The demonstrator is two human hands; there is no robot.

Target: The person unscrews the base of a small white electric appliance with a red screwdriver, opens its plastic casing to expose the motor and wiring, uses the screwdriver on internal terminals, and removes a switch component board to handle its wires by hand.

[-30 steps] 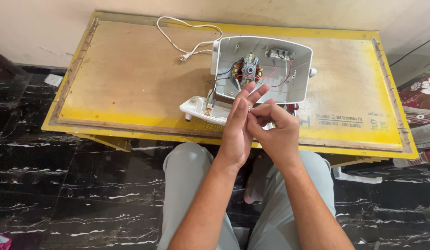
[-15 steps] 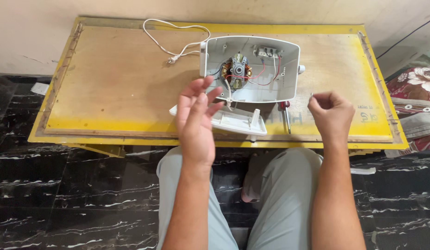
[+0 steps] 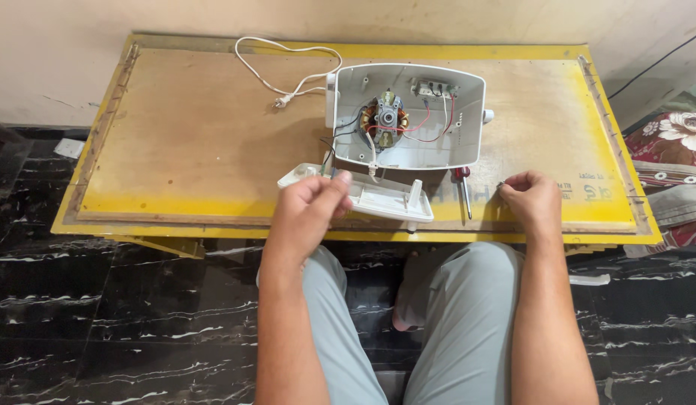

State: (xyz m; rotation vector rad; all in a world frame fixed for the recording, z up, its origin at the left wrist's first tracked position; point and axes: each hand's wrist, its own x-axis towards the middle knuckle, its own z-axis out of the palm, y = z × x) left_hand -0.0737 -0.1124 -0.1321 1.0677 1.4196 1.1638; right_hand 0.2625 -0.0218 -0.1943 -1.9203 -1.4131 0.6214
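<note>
Loosely curled, the fingers of the left hand (image 3: 306, 206) bunch toward the thumb at six o'clock on the table, their tips just over the near end of a flat white plastic cover (image 3: 366, 196); whether they pinch anything I cannot tell. At four o'clock the right hand (image 3: 534, 201) is closed in a soft fist, thumb pressed to forefinger, resting on the table's edge; anything held there is too small to see. Between the hands lies a red-handled screwdriver (image 3: 462, 189). Beyond, toward twelve, sits an opened white rounded appliance housing (image 3: 408, 112), copper-wound motor and red and white wires exposed. Its white cord (image 3: 288, 71) loops at eleven. Worn brown board, yellow-painted border, forms the table (image 3: 190, 135); a small printed mark sits at three.
</note>
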